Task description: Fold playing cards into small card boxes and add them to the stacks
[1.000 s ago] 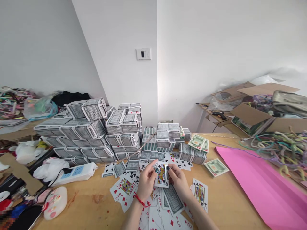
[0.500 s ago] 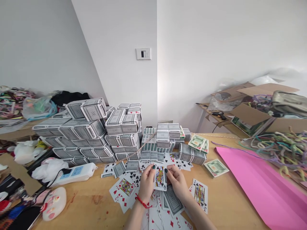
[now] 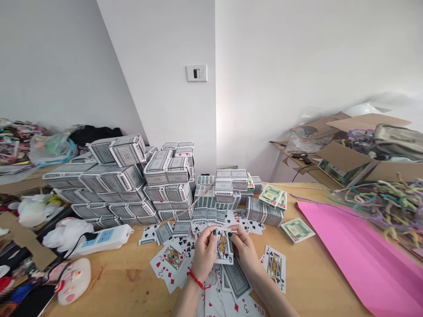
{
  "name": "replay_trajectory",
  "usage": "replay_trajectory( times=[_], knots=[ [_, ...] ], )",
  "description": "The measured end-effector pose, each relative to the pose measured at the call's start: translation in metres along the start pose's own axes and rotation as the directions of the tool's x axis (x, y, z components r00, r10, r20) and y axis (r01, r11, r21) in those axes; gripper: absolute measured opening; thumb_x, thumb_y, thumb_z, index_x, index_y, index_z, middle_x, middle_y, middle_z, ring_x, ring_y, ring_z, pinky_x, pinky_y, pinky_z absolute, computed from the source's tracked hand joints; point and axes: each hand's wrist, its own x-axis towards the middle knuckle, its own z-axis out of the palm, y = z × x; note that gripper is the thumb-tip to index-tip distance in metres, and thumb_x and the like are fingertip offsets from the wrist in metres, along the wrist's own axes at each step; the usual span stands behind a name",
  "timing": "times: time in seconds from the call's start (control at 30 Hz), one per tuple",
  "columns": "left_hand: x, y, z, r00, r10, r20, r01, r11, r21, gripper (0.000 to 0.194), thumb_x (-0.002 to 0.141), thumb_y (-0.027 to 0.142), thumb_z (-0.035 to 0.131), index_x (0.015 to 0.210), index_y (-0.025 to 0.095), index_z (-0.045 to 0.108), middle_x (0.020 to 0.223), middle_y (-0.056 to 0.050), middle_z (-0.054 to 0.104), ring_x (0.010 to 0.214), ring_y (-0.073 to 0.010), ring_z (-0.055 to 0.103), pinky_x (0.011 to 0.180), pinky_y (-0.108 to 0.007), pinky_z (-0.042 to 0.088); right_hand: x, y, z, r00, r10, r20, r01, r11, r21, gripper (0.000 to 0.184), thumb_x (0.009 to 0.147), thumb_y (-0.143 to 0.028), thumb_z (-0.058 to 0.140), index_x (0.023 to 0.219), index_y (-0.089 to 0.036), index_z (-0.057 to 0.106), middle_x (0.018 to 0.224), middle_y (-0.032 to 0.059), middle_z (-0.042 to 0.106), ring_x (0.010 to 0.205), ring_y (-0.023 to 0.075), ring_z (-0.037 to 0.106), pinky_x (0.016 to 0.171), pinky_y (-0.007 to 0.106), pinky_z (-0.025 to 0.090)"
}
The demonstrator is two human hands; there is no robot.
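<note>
Between my two hands is a queen of clubs playing card, face up and tilted toward me. My left hand pinches its left edge with the thumb on the face; a red string bracelet circles that wrist. The card's right edge is gripped by my right hand, thumb also on the front. Whether more cards lie behind it is hidden. Below my hands, loose cards are spread on the table, some face down. A jack of clubs lies right of my right wrist, a jack of diamonds to the left.
Tall stacks of grey-backed card blocks stand at the back left, with smaller stacks behind my hands. Green card boxes and a pink sheet lie at right. A power strip and a white plush-like item sit at left.
The queen card and both hands have shifted very slightly right. My fingers have moved a little on the card's edges; the surrounding things look the same.
</note>
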Motion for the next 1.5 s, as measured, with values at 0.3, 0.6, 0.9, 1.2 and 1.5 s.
replay_trajectory(
  times=[0.3,0.6,0.9,1.2,1.5],
  knots=[
    [0.000,-0.001,0.001,0.996,-0.068,0.060,0.072,0.995,-0.067,0.024,0.078,0.032,0.046,0.090,0.016,0.058,0.051,0.006,0.037,0.044,-0.0079,0.030,0.043,-0.019,0.024,0.000,-0.004,0.003,0.997,0.076,-0.021,-0.074,0.991,0.112,0.017,0.064,-0.030,0.059,0.074,-0.021,0.049,0.052,-0.0070,0.042,0.044,0.0096,0.037,0.044,0.020,0.030],
    [0.006,-0.008,0.000,0.998,-0.045,-0.044,0.041,0.994,-0.104,0.010,0.065,0.023,0.047,0.062,0.017,0.055,0.056,0.003,0.048,0.048,-0.0089,0.040,0.047,-0.019,0.032,0.000,-0.002,0.004,0.995,0.098,0.008,-0.098,0.984,0.148,0.008,0.062,-0.025,0.060,0.064,-0.020,0.053,0.051,-0.0059,0.043,0.045,0.0095,0.037,0.045,0.020,0.030],
    [0.003,-0.001,0.003,0.996,-0.045,-0.074,0.035,0.991,-0.132,0.008,0.062,0.021,0.044,0.059,0.019,0.051,0.053,0.005,0.045,0.048,-0.0093,0.040,0.048,-0.020,0.033,-0.005,-0.005,0.004,0.985,0.122,0.124,-0.145,0.970,0.196,0.020,0.066,-0.034,0.053,0.078,-0.019,0.057,0.063,-0.0011,0.053,0.054,0.0137,0.048,0.052,0.023,0.037],
    [-0.001,0.004,0.000,0.999,0.037,-0.009,-0.037,0.998,-0.047,0.008,0.062,0.015,0.042,0.058,0.019,0.048,0.056,0.003,0.045,0.052,-0.0103,0.041,0.052,-0.021,0.034,0.001,0.010,-0.002,0.962,0.254,0.101,-0.267,0.952,0.151,0.028,0.065,-0.039,0.063,0.056,-0.018,0.047,0.046,-0.0075,0.037,0.040,0.0069,0.030,0.043,0.020,0.030],
    [-0.001,0.008,0.001,0.995,0.095,0.034,-0.095,0.995,0.016,0.011,0.068,0.014,0.042,0.064,0.018,0.051,0.063,0.001,0.051,0.061,-0.0134,0.048,0.058,-0.023,0.037,0.001,0.003,-0.009,0.936,0.242,0.257,-0.276,0.955,0.106,0.029,0.062,-0.041,0.071,0.063,-0.015,0.057,0.054,-0.0033,0.051,0.047,0.0082,0.042,0.050,0.021,0.035]
  ],
)
